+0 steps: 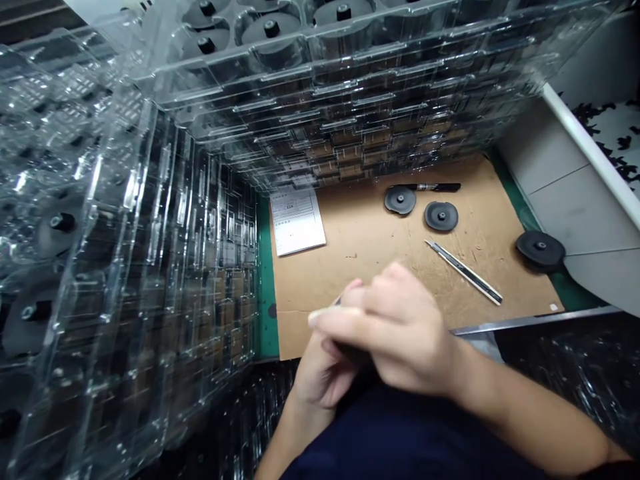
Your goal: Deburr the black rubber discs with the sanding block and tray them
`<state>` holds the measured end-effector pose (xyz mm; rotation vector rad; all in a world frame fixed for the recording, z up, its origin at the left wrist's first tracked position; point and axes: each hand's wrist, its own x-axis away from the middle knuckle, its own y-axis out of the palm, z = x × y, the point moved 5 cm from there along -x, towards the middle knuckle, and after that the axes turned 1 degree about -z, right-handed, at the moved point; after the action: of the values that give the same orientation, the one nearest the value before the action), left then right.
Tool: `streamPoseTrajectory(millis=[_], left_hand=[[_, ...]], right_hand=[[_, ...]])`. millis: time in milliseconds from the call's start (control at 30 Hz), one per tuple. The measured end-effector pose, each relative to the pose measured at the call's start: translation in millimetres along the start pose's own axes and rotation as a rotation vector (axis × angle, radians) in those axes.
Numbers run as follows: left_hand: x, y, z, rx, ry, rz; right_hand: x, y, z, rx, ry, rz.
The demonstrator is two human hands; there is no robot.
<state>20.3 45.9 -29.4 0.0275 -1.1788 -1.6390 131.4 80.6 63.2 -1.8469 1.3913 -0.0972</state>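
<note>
My right hand (400, 327) is closed, fingers bent and thumb pressed forward, over my left hand (317, 377). The two meet in front of my body, above the near edge of a cardboard sheet (360, 233). My left hand curls up beneath the right, most of its fingers hidden. Whatever they hold is covered; only a dark patch shows between the palms. Beyond them on the cardboard lie a black disc with a central stub (400, 199), a second black disc (441, 217) and a slim craft knife (465, 272). Against the first disc rests a black marker pen (435, 187).
Tall stacks of clear plastic trays stand at the left (150, 267) and along the back (340, 100), their top pockets holding black discs. A printed paper slip (299, 223) lies on the cardboard. Another black disc (540, 250) sits near the white bin wall (565, 180).
</note>
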Motion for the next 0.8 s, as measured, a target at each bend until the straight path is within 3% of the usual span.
streamPoseTrajectory(millis=[100, 233, 367, 433, 533, 600, 700, 800], left_hand=[[1, -3.9, 5, 0.049, 0.064, -0.001], [3, -7.2, 7, 0.116, 0.054, -0.049], [3, -5.7, 8, 0.133, 0.051, -0.063], [3, -3.2, 7, 0.127, 0.038, -0.063], [3, 0.4, 6, 0.112, 0.041, -0.049], [3, 1.1, 5, 0.1, 0.069, -0.016], [4, -0.6, 2, 0.073, 0.077, 0.047], [5, -2.4, 1, 0.044, 0.092, 0.099]], right_hand=[[10, -1, 37, -0.058, 0.282, 0.018], [58, 14, 87, -0.091, 0.64, 0.057], [92, 41, 105, -0.125, 0.704, -0.07], [89, 36, 101, -0.13, 0.726, -0.068], [61, 7, 72, -0.102, 0.678, 0.083], [37, -7, 39, -0.095, 0.495, 0.153], [16, -5, -8, -0.081, 0.161, 0.097], [12, 11, -18, -0.109, 0.11, -0.081]])
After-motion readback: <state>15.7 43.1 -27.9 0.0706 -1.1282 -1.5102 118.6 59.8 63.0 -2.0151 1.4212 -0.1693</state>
